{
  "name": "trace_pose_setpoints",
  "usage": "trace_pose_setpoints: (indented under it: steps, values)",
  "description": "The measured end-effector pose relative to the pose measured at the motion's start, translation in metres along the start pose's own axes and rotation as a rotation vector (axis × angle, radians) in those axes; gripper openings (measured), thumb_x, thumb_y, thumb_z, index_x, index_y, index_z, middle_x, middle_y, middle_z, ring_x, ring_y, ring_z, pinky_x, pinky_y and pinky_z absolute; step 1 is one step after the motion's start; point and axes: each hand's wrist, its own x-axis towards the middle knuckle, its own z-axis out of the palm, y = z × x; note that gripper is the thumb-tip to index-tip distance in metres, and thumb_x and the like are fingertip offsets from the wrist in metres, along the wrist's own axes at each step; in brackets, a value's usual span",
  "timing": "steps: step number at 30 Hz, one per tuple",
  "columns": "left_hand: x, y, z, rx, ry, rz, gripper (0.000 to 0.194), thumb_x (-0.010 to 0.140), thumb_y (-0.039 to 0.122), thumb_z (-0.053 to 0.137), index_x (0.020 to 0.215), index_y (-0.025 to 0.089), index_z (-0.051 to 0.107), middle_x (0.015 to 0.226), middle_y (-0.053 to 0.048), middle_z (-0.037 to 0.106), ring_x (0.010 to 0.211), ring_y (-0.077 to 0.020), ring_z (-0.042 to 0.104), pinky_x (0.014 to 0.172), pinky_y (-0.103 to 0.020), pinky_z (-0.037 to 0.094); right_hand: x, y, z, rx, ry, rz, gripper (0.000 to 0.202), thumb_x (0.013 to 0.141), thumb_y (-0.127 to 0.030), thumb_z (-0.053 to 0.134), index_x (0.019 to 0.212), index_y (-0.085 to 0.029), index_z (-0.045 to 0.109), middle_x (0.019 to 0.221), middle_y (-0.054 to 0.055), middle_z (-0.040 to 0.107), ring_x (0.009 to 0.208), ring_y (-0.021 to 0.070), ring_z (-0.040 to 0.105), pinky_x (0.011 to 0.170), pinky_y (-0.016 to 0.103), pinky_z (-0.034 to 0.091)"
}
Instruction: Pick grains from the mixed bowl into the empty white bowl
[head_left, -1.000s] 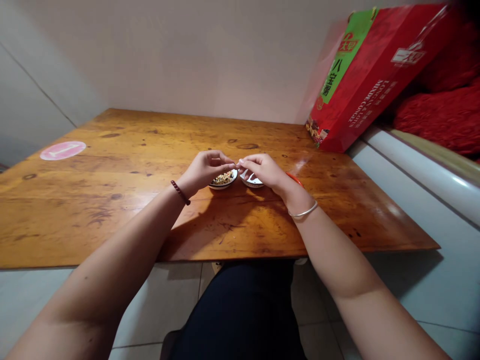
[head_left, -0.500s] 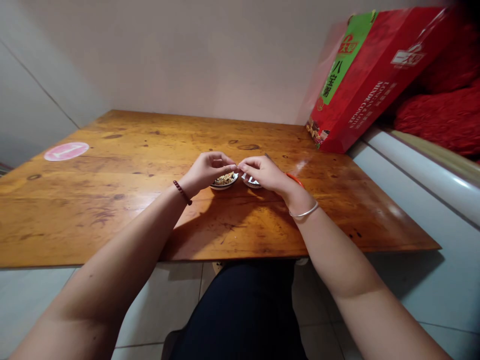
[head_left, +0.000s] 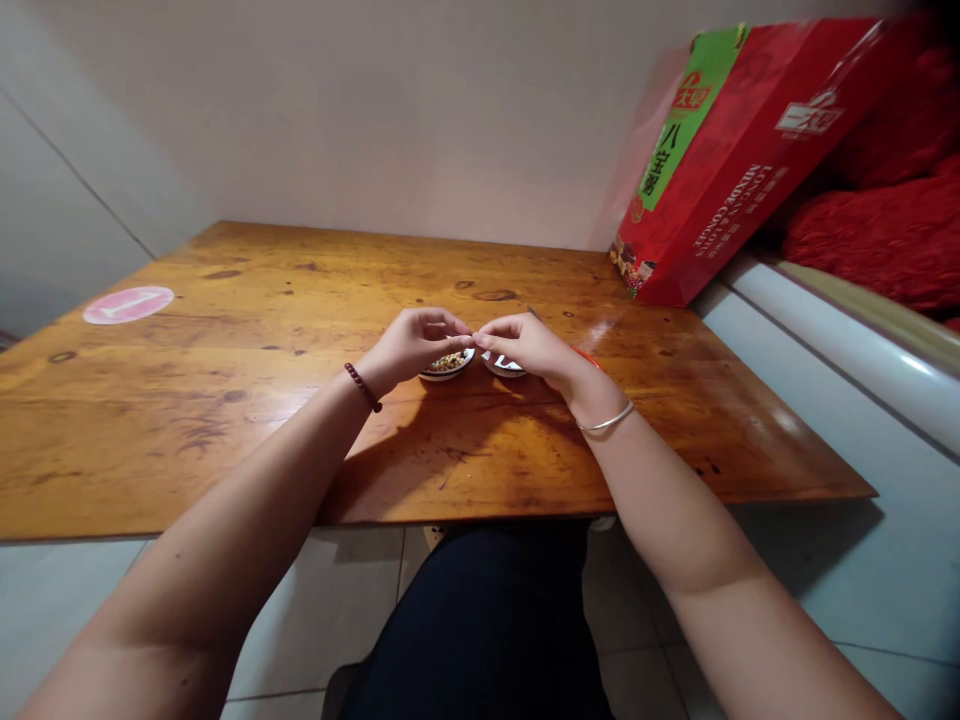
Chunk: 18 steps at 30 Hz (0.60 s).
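Observation:
Fingertips of my left hand (head_left: 420,343) and my right hand (head_left: 529,347) meet in a pinch over two small bowls. Whatever lies between them is too small to make out. Below my left hand stands a bowl (head_left: 448,375) with a dark band, holding small pale, grain-like pieces and some darker bits. A second bowl (head_left: 504,371), partly covered by my right hand, shows white with dark marks inside; its contents are unclear. Behind my right hand an orange-red curved edge (head_left: 587,356) peeks out, mostly hidden.
The bowls stand on a brown wooden table (head_left: 225,400). A pink oval sticker (head_left: 128,305) marks its left side. At the right back leans a red and green carton (head_left: 720,170), beside a white ledge (head_left: 840,340) with red fabric (head_left: 877,240). A wall runs behind.
Both hands stay over the bowls with their fingertips together, shifting only slightly. The left hand's fingers now cover a little more of the grain bowl. The view has moved slightly.

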Motion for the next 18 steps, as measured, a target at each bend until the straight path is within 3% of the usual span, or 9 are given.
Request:
trace_pose_setpoints:
  steps: [6,12,18]
  values:
    - [-0.002,0.006,0.000,-0.008,0.011,-0.009,0.053,0.061,0.041,0.093,0.100,0.014,0.070,0.099,-0.012,0.076,0.085,-0.0176,0.070,0.078,-0.030,0.053,0.000,0.001,-0.004,0.050,0.041,0.050,0.032,0.074,-0.047,0.080,0.082,-0.016,0.076,0.078,0.003,0.073,0.066,0.0099,0.060,0.062,0.022,0.046]
    - [-0.002,0.009,-0.002,0.078,0.280,0.032,0.054,0.069,0.029,0.086,0.116,0.017,0.062,0.100,-0.007,0.071,0.076,-0.0126,0.063,0.068,-0.024,0.048,-0.005,-0.002,-0.038,-0.076,0.072,0.090,0.030,0.074,-0.046,0.081,0.084,-0.017,0.079,0.081,0.006,0.077,0.064,0.0101,0.062,0.053,0.020,0.041]
    - [0.001,0.006,-0.004,0.092,0.373,0.006,0.041,0.075,0.023,0.079,0.111,0.018,0.060,0.098,-0.006,0.069,0.077,-0.0127,0.062,0.067,-0.024,0.047,-0.009,-0.003,-0.063,-0.276,0.184,0.228,0.013,0.080,-0.021,0.075,0.067,-0.016,0.076,0.070,0.004,0.074,0.060,0.0103,0.059,0.058,0.023,0.043]
